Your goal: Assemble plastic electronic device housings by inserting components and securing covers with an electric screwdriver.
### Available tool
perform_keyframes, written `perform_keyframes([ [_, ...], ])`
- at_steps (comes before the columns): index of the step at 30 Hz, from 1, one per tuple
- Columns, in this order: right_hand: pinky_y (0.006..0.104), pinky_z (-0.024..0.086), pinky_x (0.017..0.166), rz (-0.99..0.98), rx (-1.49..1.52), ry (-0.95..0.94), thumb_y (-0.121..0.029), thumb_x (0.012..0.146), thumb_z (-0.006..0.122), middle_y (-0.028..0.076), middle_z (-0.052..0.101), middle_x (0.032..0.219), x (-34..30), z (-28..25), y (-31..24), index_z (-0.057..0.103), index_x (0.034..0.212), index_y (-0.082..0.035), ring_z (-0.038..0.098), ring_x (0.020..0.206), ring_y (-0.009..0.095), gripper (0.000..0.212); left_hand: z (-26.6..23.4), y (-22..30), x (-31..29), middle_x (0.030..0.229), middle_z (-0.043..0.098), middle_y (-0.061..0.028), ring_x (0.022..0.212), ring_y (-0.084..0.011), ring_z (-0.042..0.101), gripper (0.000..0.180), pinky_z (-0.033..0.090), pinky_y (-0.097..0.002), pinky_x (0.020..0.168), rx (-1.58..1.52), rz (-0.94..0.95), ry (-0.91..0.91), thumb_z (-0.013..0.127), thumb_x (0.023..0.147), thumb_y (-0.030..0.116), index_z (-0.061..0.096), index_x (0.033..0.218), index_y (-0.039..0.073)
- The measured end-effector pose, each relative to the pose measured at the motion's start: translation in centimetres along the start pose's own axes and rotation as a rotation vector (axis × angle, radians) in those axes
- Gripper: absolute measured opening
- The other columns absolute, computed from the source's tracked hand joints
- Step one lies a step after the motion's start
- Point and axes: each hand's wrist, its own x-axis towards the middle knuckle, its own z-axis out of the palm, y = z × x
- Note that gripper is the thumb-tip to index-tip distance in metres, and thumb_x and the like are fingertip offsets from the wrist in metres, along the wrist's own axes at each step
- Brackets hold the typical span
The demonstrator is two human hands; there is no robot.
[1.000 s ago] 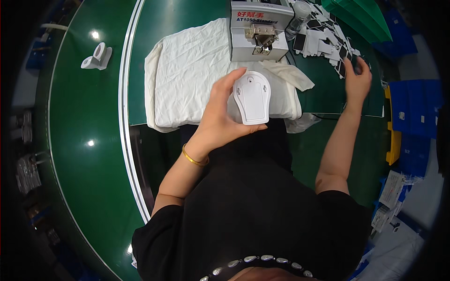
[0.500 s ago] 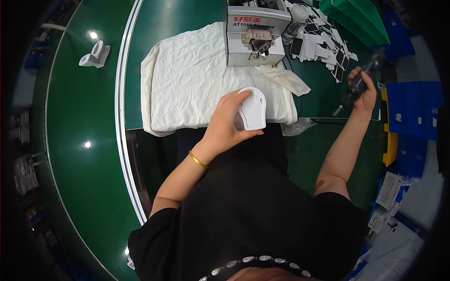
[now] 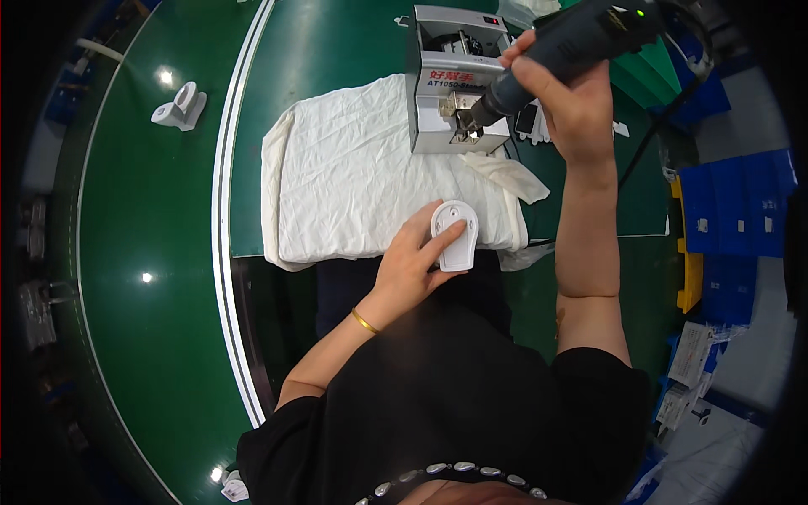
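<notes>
Black screwdriver, earlier far right, now at grey machine

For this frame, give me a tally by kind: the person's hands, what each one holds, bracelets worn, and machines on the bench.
Hands (left hand, right hand): 2
White plastic part, in the left: 1
Dark power tool, in the right: 1
Gold-coloured bracelet: 1
Grey machine: 1
Total: 6

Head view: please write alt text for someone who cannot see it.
A person's right hand holds a dark power tool pointed at a grey machine; the left hand holds a white plastic part near a white cloth on a green table.
</notes>
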Motion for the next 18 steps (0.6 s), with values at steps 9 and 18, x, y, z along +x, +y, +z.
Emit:
perform_keyframes([
  [9,0.0258,0.05,0.082,-0.028,-0.295,0.183,-0.003,0.076,0.082,0.004,0.061,0.099,0.8,4.8,0.2,0.039,0.138,0.001,0.061,0.089,0.013,0.076,0.5,-1.5,-0.7,0.139,0.049,-0.0247,0.124,-0.0423,0.052,0.073,0.046,-0.0452,0.1,0.027,0.044,0.05,0.088,0.065,0.019,0.06,0.132,0.013],
  [18,0.0292,0.05,0.059,-0.044,-0.074,0.319,0.004,0.086,0.067,0.007,0.063,0.073,-0.1,6.2,1.5,0.05,0.118,0.001,0.06,0.059,0.014,0.037,1.0,-1.2,-1.4,0.141,0.047,-0.0276,0.124,-0.0437,0.053,0.073,0.046,-0.0451,0.1,0.031,0.02,0.046,0.088,0.065,0.017,0.06,0.133,0.016],
])
